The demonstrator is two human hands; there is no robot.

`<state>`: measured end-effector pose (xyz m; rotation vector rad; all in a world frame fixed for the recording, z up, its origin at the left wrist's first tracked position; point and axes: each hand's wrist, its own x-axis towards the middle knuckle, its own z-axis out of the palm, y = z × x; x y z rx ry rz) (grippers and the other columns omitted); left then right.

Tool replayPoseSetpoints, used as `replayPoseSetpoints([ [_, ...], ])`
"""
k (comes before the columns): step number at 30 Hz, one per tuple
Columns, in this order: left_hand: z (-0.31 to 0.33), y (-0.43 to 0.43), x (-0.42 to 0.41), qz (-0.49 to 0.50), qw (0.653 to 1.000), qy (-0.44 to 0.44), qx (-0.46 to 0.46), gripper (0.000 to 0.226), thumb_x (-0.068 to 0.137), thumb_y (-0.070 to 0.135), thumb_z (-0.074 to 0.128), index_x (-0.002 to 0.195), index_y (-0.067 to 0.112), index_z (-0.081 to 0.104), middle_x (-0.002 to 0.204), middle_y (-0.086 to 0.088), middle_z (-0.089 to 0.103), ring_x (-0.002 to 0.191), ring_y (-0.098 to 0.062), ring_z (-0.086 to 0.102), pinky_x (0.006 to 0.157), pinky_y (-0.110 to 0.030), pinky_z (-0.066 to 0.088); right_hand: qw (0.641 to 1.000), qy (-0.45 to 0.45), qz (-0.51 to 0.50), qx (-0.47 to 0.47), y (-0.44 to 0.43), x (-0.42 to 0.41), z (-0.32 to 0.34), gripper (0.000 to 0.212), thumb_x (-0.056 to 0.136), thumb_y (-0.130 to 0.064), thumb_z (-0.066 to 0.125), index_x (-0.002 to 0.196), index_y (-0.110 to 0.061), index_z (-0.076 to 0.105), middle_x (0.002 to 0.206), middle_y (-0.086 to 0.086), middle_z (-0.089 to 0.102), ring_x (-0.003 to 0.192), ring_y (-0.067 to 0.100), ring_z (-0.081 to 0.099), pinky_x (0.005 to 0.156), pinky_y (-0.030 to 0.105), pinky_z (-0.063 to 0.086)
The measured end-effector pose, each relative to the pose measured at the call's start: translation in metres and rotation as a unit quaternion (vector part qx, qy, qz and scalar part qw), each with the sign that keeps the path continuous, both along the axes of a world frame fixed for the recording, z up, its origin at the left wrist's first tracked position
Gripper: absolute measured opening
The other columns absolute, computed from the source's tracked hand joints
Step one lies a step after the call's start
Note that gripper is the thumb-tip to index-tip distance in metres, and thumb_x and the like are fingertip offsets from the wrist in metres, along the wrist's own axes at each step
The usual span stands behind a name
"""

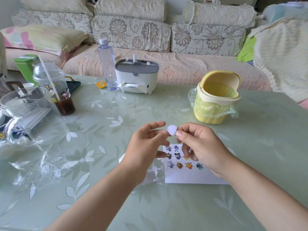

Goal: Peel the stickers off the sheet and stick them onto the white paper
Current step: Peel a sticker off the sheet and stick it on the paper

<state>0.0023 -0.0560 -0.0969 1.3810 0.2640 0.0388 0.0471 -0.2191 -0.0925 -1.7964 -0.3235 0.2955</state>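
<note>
while it is held up above the table [116,205], a small white sticker [172,130] with a scalloped edge sits between the two hands, its plain pale side towards the camera. the right hand [200,147] pinches it by its right edge between thumb and forefinger, and the other fingers curl down under the palm. the left hand [143,147] is loosely spread, fingers apart and gently bent, with one fingertip [164,133] meeting the sticker's left edge; whether that finger grips it or only touches it i cannot tell.

directly below the hands lies the white paper [188,176], flat on the table, partly hidden by the right wrist. it carries small cartoon stickers [179,165] set in rows near its far edge, some of them covered by the right fingers. just left of the paper, touching or overlapping its edge, lies the sticker sheet [154,175], pale and full of cut-out holes, half under the left wrist.

further out on the green, leaf-patterned table stands a yellow bin [215,107] lined with a clear bag, its lid tipped back, to the right and beyond the hands. a white and grey tissue box [135,77] and a tall clear bottle [107,64] stand side by side at the far edge. at the left are a domed plastic cup [55,87] with a straw and dark drink, and a clear glass jug [25,114]. a floral sofa [133,30] runs behind the table.
</note>
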Motion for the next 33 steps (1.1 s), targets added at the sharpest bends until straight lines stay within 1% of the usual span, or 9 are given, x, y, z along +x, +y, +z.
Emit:
replayPoseSetpoints([
  [4,0.0013,0.0046,0.0001,-0.025,1.000,0.007,0.007,0.016,0.096,0.026,0.061,0.098,0.019,0.075,0.096,-0.003,0.074,0.072,-0.013,0.063,0.059,-0.030,0.051,1.000,-0.005,0.002,-0.030,0.0006,0.0009,0.0001,0.018,0.095,-0.025,0.065,0.080,-0.016,0.065,0.068,0.001,0.055,0.054,0.019,0.048,0.044,0.016,0.035],
  [9,-0.0015,0.0029,0.0004,-0.011,0.994,-0.039,0.102,0.009,0.087,0.026,0.076,0.087,0.017,0.074,0.075,0.007,0.070,0.064,-0.007,0.060,0.056,-0.026,0.049,0.999,-0.010,0.012,-0.037,0.0000,0.0016,0.0006,0.012,0.094,-0.020,0.064,0.085,-0.015,0.068,0.075,0.006,0.061,0.056,0.019,0.051,0.044,0.015,0.035],
  [13,-0.0027,0.0023,-0.0012,-0.013,0.990,-0.076,0.120,0.007,0.087,0.027,0.076,0.081,0.024,0.073,0.083,0.003,0.075,0.066,-0.013,0.055,0.055,-0.028,0.048,0.999,0.006,0.029,0.037,-0.0005,0.0014,0.0059,0.023,0.083,-0.031,0.061,0.099,-0.020,0.073,0.084,-0.003,0.068,0.059,0.020,0.055,0.044,0.022,0.036],
  [16,-0.0042,0.0021,-0.0009,0.017,0.978,-0.103,0.178,0.010,0.085,0.028,0.077,0.076,0.030,0.074,0.080,0.008,0.069,0.063,-0.011,0.054,0.056,-0.034,0.049,0.997,-0.081,-0.010,0.000,0.0008,-0.0011,0.0072,0.005,0.091,-0.024,0.070,0.091,-0.027,0.073,0.071,-0.001,0.063,0.058,0.018,0.051,0.045,0.020,0.039],
  [18,-0.0038,0.0020,-0.0016,0.023,0.975,-0.111,0.193,0.011,0.085,0.030,0.077,0.074,0.031,0.073,0.080,0.013,0.069,0.062,-0.009,0.055,0.058,-0.036,0.053,0.991,-0.131,-0.019,-0.019,0.0016,-0.0017,0.0048,0.015,0.092,-0.017,0.070,0.086,-0.030,0.074,0.058,0.006,0.054,0.054,0.018,0.049,0.046,0.019,0.039],
  [20,-0.0038,0.0018,-0.0025,0.016,0.974,-0.112,0.198,0.011,0.085,0.032,0.076,0.075,0.031,0.073,0.078,0.013,0.069,0.065,-0.010,0.059,0.061,-0.039,0.055,0.990,-0.141,-0.022,-0.017,0.0021,-0.0022,0.0050,0.017,0.092,-0.015,0.070,0.082,-0.029,0.074,0.050,-0.001,0.050,0.050,0.013,0.046,0.045,0.019,0.038],
  [23,-0.0040,0.0004,-0.0035,0.013,0.974,-0.117,0.196,0.009,0.087,0.029,0.076,0.079,0.028,0.072,0.071,0.012,0.068,0.068,-0.014,0.063,0.059,-0.031,0.052,0.989,-0.141,-0.022,-0.031,0.0029,-0.0021,0.0062,0.017,0.092,-0.013,0.070,0.082,-0.026,0.073,0.048,-0.016,0.049,0.048,0.007,0.040,0.046,0.017,0.037],
  [28,-0.0033,0.0013,-0.0040,0.029,0.982,-0.095,0.158,0.006,0.084,0.025,0.079,0.083,0.026,0.073,0.074,0.006,0.071,0.061,-0.004,0.057,0.058,-0.023,0.046,0.983,-0.169,-0.019,-0.070,0.0018,-0.0033,0.0087,0.012,0.089,-0.015,0.073,0.080,-0.023,0.072,0.053,-0.020,0.056,0.045,0.006,0.043,0.048,0.015,0.039],
  [33,-0.0064,0.0046,-0.0045,0.007,0.968,-0.125,0.217,0.009,0.085,0.026,0.077,0.078,0.031,0.075,0.078,0.010,0.072,0.067,-0.007,0.056,0.060,-0.020,0.047,0.969,-0.228,-0.028,-0.089,0.0021,-0.0039,0.0086,0.018,0.083,-0.010,0.077,0.077,-0.026,0.072,0.061,-0.020,0.061,0.047,0.008,0.046,0.051,0.015,0.040],
])
